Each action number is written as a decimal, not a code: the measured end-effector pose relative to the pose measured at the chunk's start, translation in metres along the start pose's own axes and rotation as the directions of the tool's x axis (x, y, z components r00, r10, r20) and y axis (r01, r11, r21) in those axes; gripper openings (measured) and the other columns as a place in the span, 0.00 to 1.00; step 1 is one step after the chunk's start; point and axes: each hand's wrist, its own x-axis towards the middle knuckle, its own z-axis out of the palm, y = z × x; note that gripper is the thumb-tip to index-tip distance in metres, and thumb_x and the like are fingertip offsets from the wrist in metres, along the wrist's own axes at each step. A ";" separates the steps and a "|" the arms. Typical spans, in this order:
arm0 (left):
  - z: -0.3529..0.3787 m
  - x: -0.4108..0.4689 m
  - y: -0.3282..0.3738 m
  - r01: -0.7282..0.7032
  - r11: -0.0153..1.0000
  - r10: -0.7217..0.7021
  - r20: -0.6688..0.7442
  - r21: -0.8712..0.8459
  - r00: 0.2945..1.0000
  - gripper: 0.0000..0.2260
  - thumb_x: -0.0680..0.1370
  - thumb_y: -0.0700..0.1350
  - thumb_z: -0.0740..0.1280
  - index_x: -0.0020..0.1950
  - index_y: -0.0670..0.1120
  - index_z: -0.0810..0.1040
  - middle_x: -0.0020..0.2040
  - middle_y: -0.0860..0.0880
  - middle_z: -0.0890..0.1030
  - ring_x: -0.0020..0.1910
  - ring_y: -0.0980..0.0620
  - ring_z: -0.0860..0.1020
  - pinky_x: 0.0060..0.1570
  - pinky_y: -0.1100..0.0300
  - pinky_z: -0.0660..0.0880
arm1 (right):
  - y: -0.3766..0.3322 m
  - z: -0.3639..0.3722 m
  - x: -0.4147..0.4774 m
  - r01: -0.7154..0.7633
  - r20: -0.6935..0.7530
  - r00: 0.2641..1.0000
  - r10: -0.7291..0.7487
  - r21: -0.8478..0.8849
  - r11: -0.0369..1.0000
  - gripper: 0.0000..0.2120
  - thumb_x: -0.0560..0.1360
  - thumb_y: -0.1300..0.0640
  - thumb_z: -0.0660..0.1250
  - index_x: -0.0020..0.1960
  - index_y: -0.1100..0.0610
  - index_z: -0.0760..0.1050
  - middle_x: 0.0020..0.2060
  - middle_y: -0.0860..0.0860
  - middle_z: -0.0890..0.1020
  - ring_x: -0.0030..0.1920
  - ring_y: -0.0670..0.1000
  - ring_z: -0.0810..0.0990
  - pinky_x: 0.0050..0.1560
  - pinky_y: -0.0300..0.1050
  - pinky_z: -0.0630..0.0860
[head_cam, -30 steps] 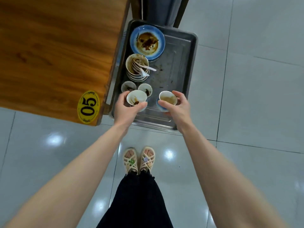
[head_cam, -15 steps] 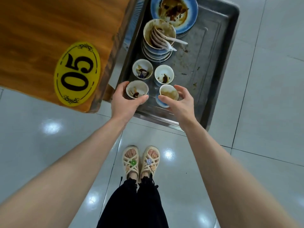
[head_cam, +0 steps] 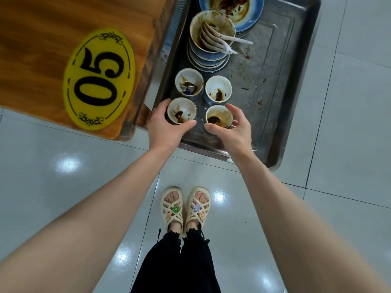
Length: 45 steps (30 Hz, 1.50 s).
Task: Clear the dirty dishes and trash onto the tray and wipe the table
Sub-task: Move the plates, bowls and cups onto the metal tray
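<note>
Two sauce-stained cups sit low on the tray [head_cam: 296, 81], each ringed by a hand. The left hand [head_cam: 167, 130] curls fingers [head_cam: 164, 103] and thumb round the left cup [head_cam: 182, 111]; the right hand [head_cam: 234, 132] likewise cups the right cup [head_cam: 219, 116]. Just beyond the fingers stand two more used cups [head_cam: 189, 82], then stacked bowls [head_cam: 211, 39]. Left of the left fingers lies the bench [head_cam: 42, 39]. A second earlier both held cups hung near the tray's front edge; they are now further in.
</note>
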 end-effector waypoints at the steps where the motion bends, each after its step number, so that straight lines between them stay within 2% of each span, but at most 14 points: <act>1: 0.000 -0.001 0.000 -0.001 1.000 0.001 0.004 0.003 1.000 0.36 0.65 0.49 0.80 0.71 0.48 0.70 0.66 0.51 0.74 0.65 0.54 0.71 0.63 0.63 0.69 | 0.000 0.000 -0.001 -0.002 0.001 1.000 0.002 -0.005 1.000 0.37 0.62 0.52 0.80 0.68 0.48 0.70 0.59 0.47 0.77 0.58 0.46 0.76 0.59 0.44 0.76; 3: 0.001 -0.003 0.000 0.009 1.000 -0.009 0.014 -0.005 1.000 0.37 0.66 0.48 0.80 0.72 0.48 0.68 0.67 0.51 0.73 0.66 0.54 0.70 0.62 0.65 0.67 | 0.001 0.001 -0.002 -0.009 0.009 1.000 0.009 -0.005 1.000 0.38 0.63 0.53 0.81 0.69 0.48 0.69 0.62 0.48 0.76 0.61 0.48 0.75 0.63 0.48 0.75; 5: 0.000 -0.006 0.001 0.020 1.000 -0.020 0.030 -0.019 0.999 0.39 0.66 0.47 0.79 0.73 0.48 0.66 0.69 0.51 0.72 0.67 0.55 0.69 0.62 0.66 0.65 | 0.000 0.000 -0.006 -0.020 0.014 1.000 0.020 0.012 1.000 0.40 0.63 0.54 0.81 0.71 0.49 0.68 0.64 0.48 0.75 0.60 0.47 0.75 0.62 0.46 0.75; 9: -0.005 -0.010 0.000 0.051 0.997 -0.049 0.034 -0.060 0.998 0.35 0.70 0.46 0.77 0.74 0.49 0.66 0.69 0.51 0.72 0.67 0.54 0.69 0.61 0.64 0.68 | -0.001 -0.007 -0.014 -0.099 0.007 0.995 0.098 0.136 0.986 0.36 0.67 0.54 0.78 0.71 0.50 0.68 0.59 0.45 0.77 0.54 0.44 0.79 0.46 0.35 0.78; 11: -0.008 -0.010 -0.001 0.083 0.991 -0.079 0.040 -0.102 0.996 0.30 0.74 0.44 0.74 0.73 0.48 0.67 0.68 0.49 0.73 0.67 0.52 0.71 0.62 0.61 0.70 | 0.000 -0.012 -0.017 -0.157 0.023 0.988 0.156 0.228 0.961 0.30 0.72 0.55 0.74 0.71 0.51 0.69 0.55 0.46 0.79 0.54 0.48 0.81 0.46 0.39 0.81; 12: -0.009 -0.009 -0.002 0.108 0.984 -0.102 0.051 -0.143 0.994 0.28 0.75 0.42 0.72 0.73 0.48 0.68 0.68 0.48 0.73 0.67 0.50 0.71 0.64 0.56 0.71 | 0.000 -0.013 -0.018 -0.179 0.039 0.984 0.175 0.260 0.949 0.27 0.74 0.56 0.72 0.71 0.51 0.70 0.54 0.48 0.80 0.54 0.50 0.81 0.48 0.44 0.82; 14: -0.009 -0.009 -0.002 0.156 0.963 -0.144 0.070 -0.222 0.987 0.24 0.77 0.39 0.69 0.73 0.47 0.68 0.67 0.48 0.73 0.66 0.48 0.72 0.61 0.51 0.75 | 0.000 -0.013 -0.020 -0.200 0.061 0.980 0.190 0.297 0.934 0.23 0.76 0.58 0.69 0.70 0.52 0.70 0.54 0.51 0.81 0.54 0.53 0.82 0.50 0.48 0.82; 18: -0.006 -0.010 -0.003 0.202 0.916 -0.190 0.069 -0.347 0.979 0.22 0.77 0.34 0.68 0.70 0.45 0.71 0.58 0.51 0.76 0.59 0.51 0.75 0.51 0.59 0.79 | 0.000 -0.009 -0.021 -0.205 0.056 0.979 0.198 0.353 0.913 0.21 0.77 0.61 0.67 0.69 0.55 0.71 0.54 0.54 0.82 0.52 0.54 0.83 0.47 0.44 0.82; 24: -0.008 -0.006 -0.002 0.218 0.897 -0.219 0.043 -0.384 0.975 0.21 0.77 0.34 0.68 0.69 0.45 0.73 0.61 0.48 0.78 0.60 0.49 0.77 0.52 0.58 0.80 | -0.004 0.003 -0.014 -0.179 0.054 0.984 0.171 0.333 0.926 0.20 0.77 0.62 0.67 0.68 0.55 0.72 0.49 0.50 0.82 0.48 0.49 0.83 0.40 0.36 0.79; 31: -0.008 -0.004 0.001 0.218 0.899 -0.235 0.000 -0.379 0.972 0.21 0.77 0.34 0.67 0.70 0.45 0.71 0.64 0.47 0.77 0.62 0.49 0.76 0.55 0.56 0.79 | -0.004 0.009 -0.011 -0.177 0.052 0.984 0.169 0.308 0.935 0.20 0.77 0.61 0.67 0.69 0.54 0.72 0.49 0.49 0.82 0.50 0.50 0.82 0.43 0.38 0.81; 36: -0.011 -0.016 0.006 0.202 0.916 -0.213 0.006 -0.345 0.977 0.24 0.77 0.37 0.68 0.72 0.46 0.68 0.67 0.47 0.75 0.65 0.50 0.74 0.63 0.49 0.74 | -0.008 0.001 -0.017 -0.181 0.060 0.983 0.171 0.259 0.949 0.24 0.77 0.57 0.67 0.72 0.53 0.67 0.54 0.51 0.80 0.54 0.53 0.82 0.49 0.47 0.82; 38: -0.012 -0.026 0.010 0.196 0.922 -0.207 0.002 -0.335 0.978 0.25 0.77 0.38 0.69 0.73 0.46 0.67 0.67 0.48 0.75 0.62 0.53 0.75 0.63 0.53 0.74 | -0.013 -0.005 -0.022 -0.178 0.051 0.984 0.171 0.241 0.954 0.25 0.77 0.56 0.67 0.72 0.53 0.66 0.55 0.51 0.79 0.54 0.53 0.81 0.49 0.47 0.82; 41: -0.012 -0.045 0.019 0.171 0.940 -0.182 -0.007 -0.295 0.983 0.25 0.77 0.40 0.70 0.72 0.49 0.68 0.61 0.54 0.75 0.59 0.56 0.74 0.58 0.61 0.73 | -0.026 -0.016 -0.031 -0.165 0.044 0.986 0.159 0.224 0.961 0.25 0.77 0.56 0.68 0.72 0.53 0.66 0.57 0.51 0.77 0.53 0.52 0.81 0.48 0.46 0.82; 45: -0.011 -0.071 0.040 0.165 0.954 -0.152 0.071 -0.252 0.986 0.26 0.77 0.44 0.70 0.74 0.51 0.66 0.70 0.49 0.71 0.67 0.51 0.70 0.64 0.53 0.71 | -0.050 -0.036 -0.047 -0.144 0.048 0.989 0.137 0.214 0.966 0.24 0.77 0.54 0.68 0.71 0.52 0.68 0.59 0.52 0.77 0.55 0.52 0.80 0.47 0.45 0.82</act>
